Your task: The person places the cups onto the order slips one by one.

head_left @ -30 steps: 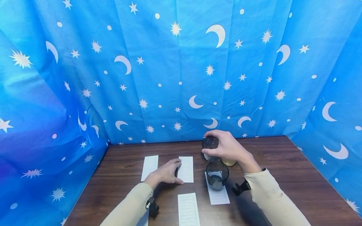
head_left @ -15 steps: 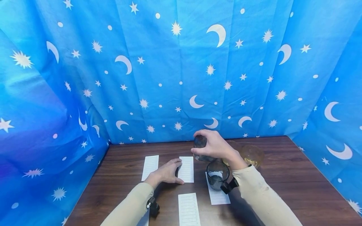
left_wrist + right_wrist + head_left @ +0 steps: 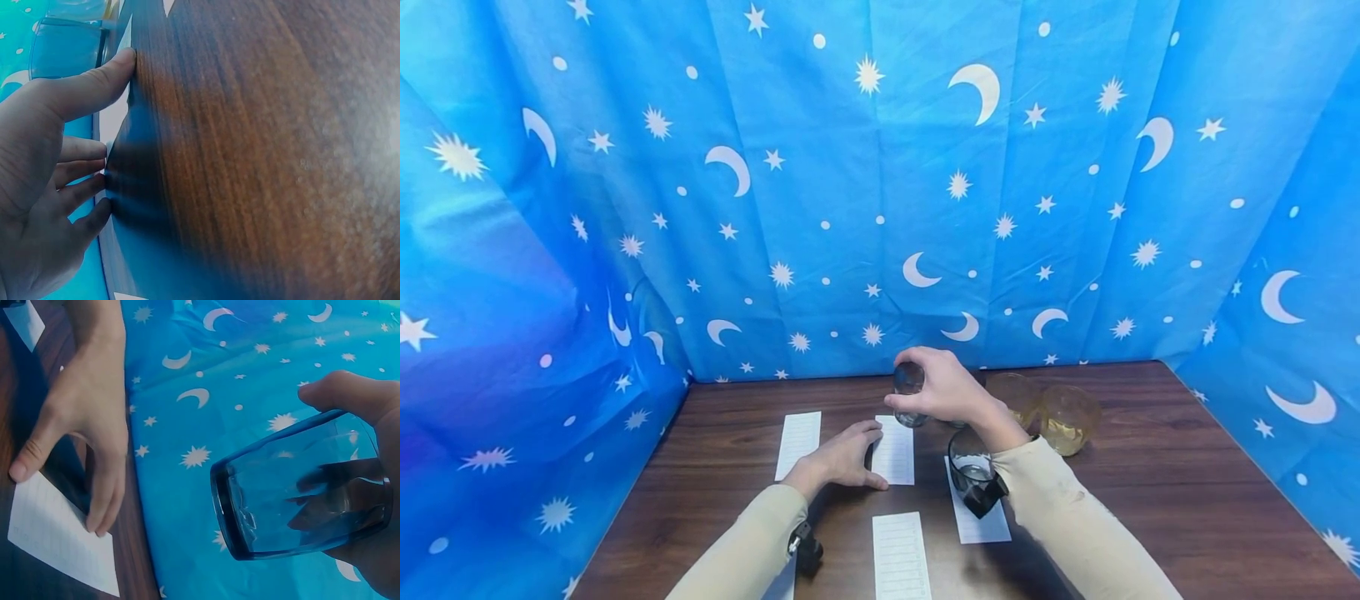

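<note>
My right hand (image 3: 951,390) grips a dark clear glass (image 3: 909,392) above the far end of a paper slip (image 3: 893,454). In the right wrist view the fingers and thumb of the right hand (image 3: 369,481) curl round that glass (image 3: 300,487). With thumb and fingertips spread, my left hand (image 3: 844,457) touches the left edge of the same slip; its fingers also show in the left wrist view, where the left hand (image 3: 56,137) is near the table. Another dark glass (image 3: 968,454) stands on a slip (image 3: 981,521), partly hidden by the right wrist.
Two yellowish glasses (image 3: 1070,421) stand at the back right, with another dark glass partly hidden behind the right hand. Paper slips lie at the back left (image 3: 798,444) and front middle (image 3: 901,557); one more is partly under the left sleeve. A patterned blue cloth (image 3: 820,183) surrounds the table.
My right hand has carried the dark glass leftward, from among the other glasses to above the middle slip. More of the yellowish glasses shows. My left hand has stayed in place.
</note>
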The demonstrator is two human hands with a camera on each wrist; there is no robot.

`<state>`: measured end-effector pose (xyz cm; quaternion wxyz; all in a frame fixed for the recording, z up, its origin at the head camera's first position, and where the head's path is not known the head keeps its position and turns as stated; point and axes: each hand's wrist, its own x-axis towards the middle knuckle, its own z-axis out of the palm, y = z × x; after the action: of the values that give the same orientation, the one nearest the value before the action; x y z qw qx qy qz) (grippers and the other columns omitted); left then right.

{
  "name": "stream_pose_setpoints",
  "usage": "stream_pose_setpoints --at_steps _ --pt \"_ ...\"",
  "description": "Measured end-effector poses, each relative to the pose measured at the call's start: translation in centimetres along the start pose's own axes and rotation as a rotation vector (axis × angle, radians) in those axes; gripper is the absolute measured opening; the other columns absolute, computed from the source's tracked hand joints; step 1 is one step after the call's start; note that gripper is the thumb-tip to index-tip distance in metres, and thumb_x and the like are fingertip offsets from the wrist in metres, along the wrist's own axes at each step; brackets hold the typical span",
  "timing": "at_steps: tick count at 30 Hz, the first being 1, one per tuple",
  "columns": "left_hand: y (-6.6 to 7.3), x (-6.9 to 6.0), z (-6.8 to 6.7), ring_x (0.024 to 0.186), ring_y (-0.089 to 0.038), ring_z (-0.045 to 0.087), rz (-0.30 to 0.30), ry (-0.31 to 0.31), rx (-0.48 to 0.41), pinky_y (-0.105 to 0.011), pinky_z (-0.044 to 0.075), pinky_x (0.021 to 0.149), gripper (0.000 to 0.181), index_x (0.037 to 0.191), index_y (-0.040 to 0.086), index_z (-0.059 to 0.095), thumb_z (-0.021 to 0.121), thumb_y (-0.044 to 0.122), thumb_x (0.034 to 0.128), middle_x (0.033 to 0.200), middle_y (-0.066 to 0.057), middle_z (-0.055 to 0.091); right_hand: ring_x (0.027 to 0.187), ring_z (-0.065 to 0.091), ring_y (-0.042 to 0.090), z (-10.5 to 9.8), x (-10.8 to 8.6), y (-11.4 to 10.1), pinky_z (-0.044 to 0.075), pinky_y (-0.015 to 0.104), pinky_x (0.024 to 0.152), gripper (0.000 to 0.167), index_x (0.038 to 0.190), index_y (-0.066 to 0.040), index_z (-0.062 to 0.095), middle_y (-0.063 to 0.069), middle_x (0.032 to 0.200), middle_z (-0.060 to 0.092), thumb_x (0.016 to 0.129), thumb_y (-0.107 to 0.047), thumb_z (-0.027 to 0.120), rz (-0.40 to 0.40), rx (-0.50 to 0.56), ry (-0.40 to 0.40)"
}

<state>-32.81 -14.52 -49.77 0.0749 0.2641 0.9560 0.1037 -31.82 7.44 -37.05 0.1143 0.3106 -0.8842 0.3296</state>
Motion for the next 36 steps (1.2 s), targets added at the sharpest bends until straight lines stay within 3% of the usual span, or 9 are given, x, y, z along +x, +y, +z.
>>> stream_pose_setpoints --at_steps 7,21,30,36 --pt "0.0 0.0 -0.2 0.140 -0.025 0.039 0.010 0.001 -0.006 -0.039 0.033 0.116 0.093 0.141 0.003 0.049 0.082 0.054 0.0703 0.150 -0.010 0.043 0.084 0.058 0.013 1.5 0.6 -0.5 0.051 0.027 0.069 0.051 0.114 -0.013 0.064 -0.002 0.099 0.065 0.076 -0.045 0.077 0.047 0.019 -0.001" --pt "-0.3 0.1 0.1 0.139 -0.022 0.040 0.053 0.020 -0.035 -0.037 0.034 0.116 0.090 0.142 0.010 0.048 0.083 0.051 0.0706 0.150 -0.005 0.043 0.096 0.059 0.019 4.2 1.3 -1.2 0.054 0.034 0.081 0.054 0.116 -0.011 0.062 0.002 0.105 0.065 0.078 -0.047 0.076 0.148 -0.046 -0.041" --pt "-0.4 -0.1 0.0 0.137 -0.022 0.042 0.049 0.028 -0.060 -0.037 0.036 0.114 0.088 0.141 0.011 0.050 0.083 0.052 0.0697 0.146 -0.004 0.048 0.102 0.052 0.023 5.6 1.3 -1.0 0.051 0.039 0.084 0.052 0.115 -0.013 0.063 0.005 0.109 0.062 0.078 -0.048 0.075 0.161 -0.097 -0.037" --pt "-0.4 -0.2 0.0 0.134 -0.018 0.046 0.057 0.035 -0.117 -0.035 0.036 0.114 0.091 0.143 0.012 0.045 0.085 0.049 0.0689 0.142 -0.003 0.052 0.099 0.051 0.024 6.5 1.1 -0.7 0.051 0.039 0.083 0.050 0.112 -0.015 0.065 0.007 0.105 0.057 0.074 -0.046 0.077 0.156 -0.106 -0.015"
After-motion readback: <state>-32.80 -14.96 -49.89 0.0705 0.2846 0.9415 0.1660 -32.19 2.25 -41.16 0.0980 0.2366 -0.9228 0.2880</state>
